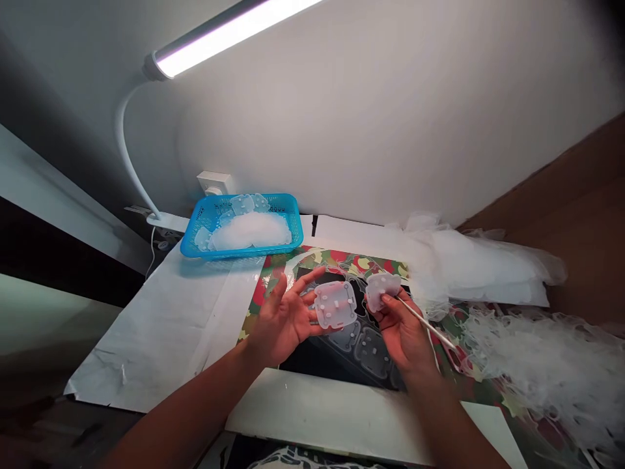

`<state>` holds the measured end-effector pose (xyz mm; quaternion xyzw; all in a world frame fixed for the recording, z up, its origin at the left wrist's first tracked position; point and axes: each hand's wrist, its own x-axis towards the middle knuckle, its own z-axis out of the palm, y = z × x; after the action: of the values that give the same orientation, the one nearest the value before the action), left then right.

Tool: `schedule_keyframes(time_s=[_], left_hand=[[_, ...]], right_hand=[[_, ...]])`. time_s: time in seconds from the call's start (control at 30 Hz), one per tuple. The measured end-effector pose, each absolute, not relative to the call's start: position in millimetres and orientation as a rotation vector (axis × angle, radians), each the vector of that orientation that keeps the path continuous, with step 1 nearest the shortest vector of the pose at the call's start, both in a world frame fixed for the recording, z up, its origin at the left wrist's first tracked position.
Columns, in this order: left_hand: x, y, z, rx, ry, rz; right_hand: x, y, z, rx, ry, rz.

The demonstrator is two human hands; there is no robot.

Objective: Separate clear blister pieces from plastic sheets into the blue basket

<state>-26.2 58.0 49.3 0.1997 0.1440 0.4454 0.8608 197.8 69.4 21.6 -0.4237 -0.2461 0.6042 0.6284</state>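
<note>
Pale wall (371, 130) behind. White-covered tabletop (156, 319); camo sheet (361, 259) mid, black pad (307, 361) on it w/ clear shapes (374, 352). Frilly pile (551, 371) on R, white stack (473, 264) beyond. Lamp (234, 36) lit, upper L. Blue basket (244, 253) back L, holds more pcs (254, 231).

L grip (288, 322): palm up, fingers spread wide, L pc (336, 305) lying on them, not pinched. R grip (403, 329): narrow, pinching R pc (381, 288) plus thin stick (432, 326). Both pcs held up over pad.

Technique, IMO: keep L fingers level so L pc doesn't slide off. Hold R pc near its edge, light pressure; looks thin, prob bends. R grip is doing 2 jobs, so steady stick w/ spare fingers & keep its tip off pc faces (scratch risk). Tilt pcs to lamp to check edges & small nubs.
</note>
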Motion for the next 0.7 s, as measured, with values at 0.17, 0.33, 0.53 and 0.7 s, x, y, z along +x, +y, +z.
schedule_keyframes(time_s=[0.17,0.33,0.53,0.7], left_hand=[[-26.4,57.6,47.3,0.426,0.316,0.939],[-26.7,57.3,50.1,0.504,0.354,0.937],[-17.8,51.9,33.6,0.83,0.686,0.973],[-8.9,53.2,18.9,1.082,0.956,0.804]], right_hand=[[201.3,70.2,17.7,-0.942,-0.578,1.377],[198.6,71.2,13.4,-0.978,-0.584,1.358],[164.5,38.6,26.0,-1.143,-1.192,1.273],[205.3,17.2,29.8,-1.369,-1.6,0.864]])
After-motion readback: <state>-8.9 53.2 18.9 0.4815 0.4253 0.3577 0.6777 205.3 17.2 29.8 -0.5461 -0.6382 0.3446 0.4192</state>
